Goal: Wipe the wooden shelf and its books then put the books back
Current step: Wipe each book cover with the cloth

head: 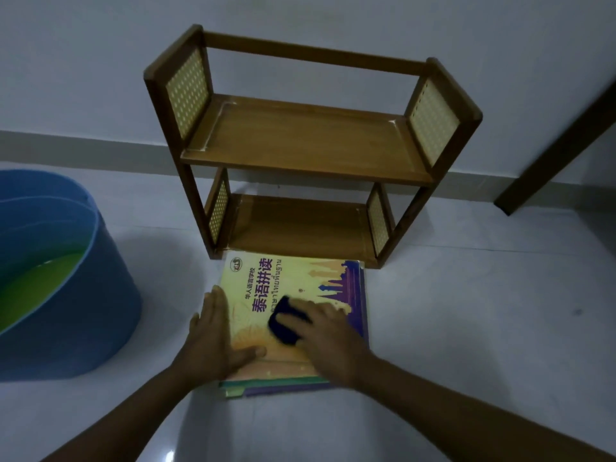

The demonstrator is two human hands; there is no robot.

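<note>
A small two-tier wooden shelf (pixel 306 141) with woven side panels stands on the floor against the wall; both tiers hold nothing. In front of it lies a stack of books (pixel 300 386), the top one a yellow book (pixel 293 281) with purple print. My left hand (pixel 213 335) rests flat on the yellow book's left edge, thumb on the cover. My right hand (pixel 328 338) presses a dark blue cloth (pixel 283 325) onto the middle of the cover, its fingers lying over the cloth.
A large blue tub (pixel 66 295) with greenish water stands on the floor at the left. A dark wooden post (pixel 560 145) leans across the right side by the wall. White tiled floor (pixel 483 311) lies around the books.
</note>
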